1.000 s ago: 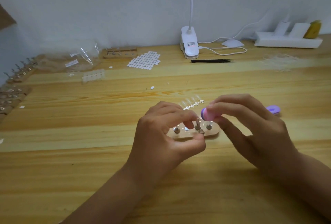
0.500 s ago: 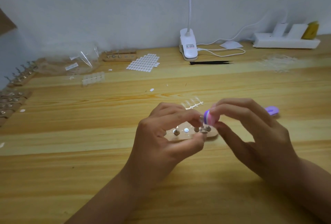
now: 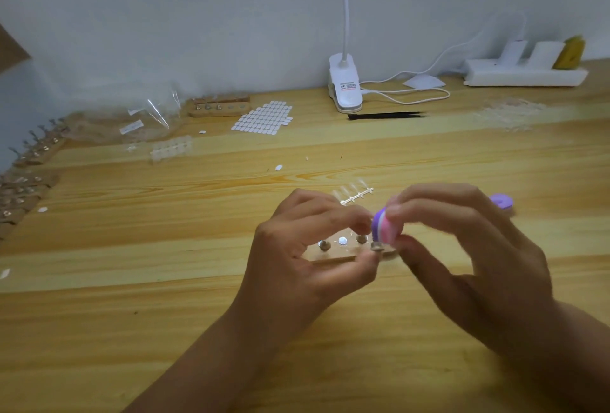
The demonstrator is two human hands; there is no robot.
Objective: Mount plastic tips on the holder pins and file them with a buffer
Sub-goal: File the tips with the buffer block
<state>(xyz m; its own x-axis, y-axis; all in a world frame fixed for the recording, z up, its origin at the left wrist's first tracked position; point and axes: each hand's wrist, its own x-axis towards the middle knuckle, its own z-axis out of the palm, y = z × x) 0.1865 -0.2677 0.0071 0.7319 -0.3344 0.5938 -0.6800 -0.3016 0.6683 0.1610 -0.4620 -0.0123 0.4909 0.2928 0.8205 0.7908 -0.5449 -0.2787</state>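
The left hand (image 3: 297,267) pinches a holder pin (image 3: 376,246) (tip blurred) while the right hand (image 3: 462,247) grips the purple buffer (image 3: 384,229).

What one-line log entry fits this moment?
step: filing | left hand: pinches pin at holder | right hand: holds buffer at pin | tip strip: on table behind hands
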